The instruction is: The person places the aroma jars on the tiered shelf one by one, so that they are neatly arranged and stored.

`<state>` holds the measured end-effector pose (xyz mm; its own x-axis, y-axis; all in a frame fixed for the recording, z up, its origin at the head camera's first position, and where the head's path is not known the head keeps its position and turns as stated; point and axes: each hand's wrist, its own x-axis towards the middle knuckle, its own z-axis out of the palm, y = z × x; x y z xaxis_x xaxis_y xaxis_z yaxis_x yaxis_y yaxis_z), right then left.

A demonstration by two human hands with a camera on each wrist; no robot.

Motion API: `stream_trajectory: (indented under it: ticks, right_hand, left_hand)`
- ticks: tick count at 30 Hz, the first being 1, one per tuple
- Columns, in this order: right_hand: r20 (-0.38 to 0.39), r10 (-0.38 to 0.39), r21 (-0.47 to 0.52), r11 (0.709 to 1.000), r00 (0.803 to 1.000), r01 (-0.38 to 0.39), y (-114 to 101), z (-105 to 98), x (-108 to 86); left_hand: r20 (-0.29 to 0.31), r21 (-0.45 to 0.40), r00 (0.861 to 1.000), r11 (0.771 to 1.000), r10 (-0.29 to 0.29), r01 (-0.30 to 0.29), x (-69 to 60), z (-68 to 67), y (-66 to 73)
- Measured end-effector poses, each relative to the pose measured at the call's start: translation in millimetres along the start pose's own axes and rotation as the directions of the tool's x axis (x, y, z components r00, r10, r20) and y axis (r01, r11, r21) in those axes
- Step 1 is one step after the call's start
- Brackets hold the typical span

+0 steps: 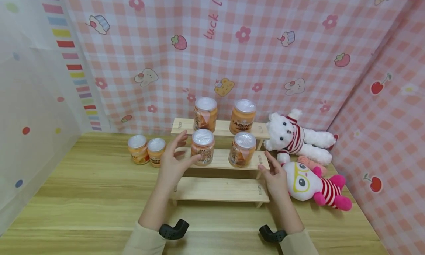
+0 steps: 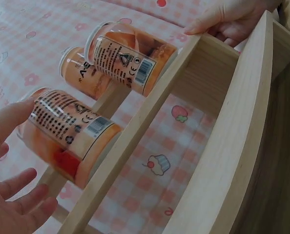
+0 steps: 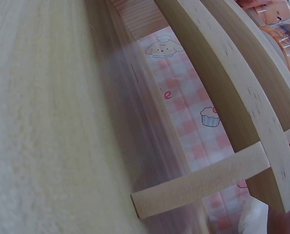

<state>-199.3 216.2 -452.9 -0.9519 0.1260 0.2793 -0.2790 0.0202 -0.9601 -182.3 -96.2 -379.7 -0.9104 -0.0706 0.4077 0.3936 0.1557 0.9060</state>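
Front shelf: pale wooden plank, lowest of three tiers.
Right hand: thumb and forefinger apart, at the right end of the pale wooden middle shelf.
Left hand: fingers spread; thumb at the silver-lidded orange cylindrical jar; contact cannot be confirmed.
Jar position: upright, left on the middle shelf, apart from a matching right jar.
Rear shelf: two upright silver-lidded orange jars, set apart.

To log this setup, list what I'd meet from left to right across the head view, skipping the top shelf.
Left tabletop can, right tabletop can, left hand, left middle-shelf can, right middle-shelf can, right hand, yellow-glasses plush toy.
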Motion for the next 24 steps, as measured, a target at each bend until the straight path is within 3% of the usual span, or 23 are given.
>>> stream_trajectory:
  ticks: [3,4,12,24]
  right_hand:
    - [0.002,0.001,-0.006,1.0,1.0,-0.001,-1,0,-0.5]
    - [0.001,0.001,-0.007,1.0,1.0,-0.001,-1,0,-0.5]
    - [-0.001,0.0,-0.006,1.0,1.0,0.0,-2,0,-0.6]
    - [-0.002,-0.012,0.009,1.0,1.0,0.012,-1,1,0.0]
  left_hand:
    - [0.005,0.014,1.0,1.0,0.003,-0.003,-1.7,-8.7,1.9]
    - [0.003,0.024,1.0,1.0,0.009,-0.009,-1.3,-11.6,-3.3]
    - [-0.027,0.148,0.998,0.988,0.052,-0.048,-6.1,-40.1,-8.5]
    - [-0.092,0.28,0.996,0.96,-0.002,0.028,-9.6,-91.7,-27.1]
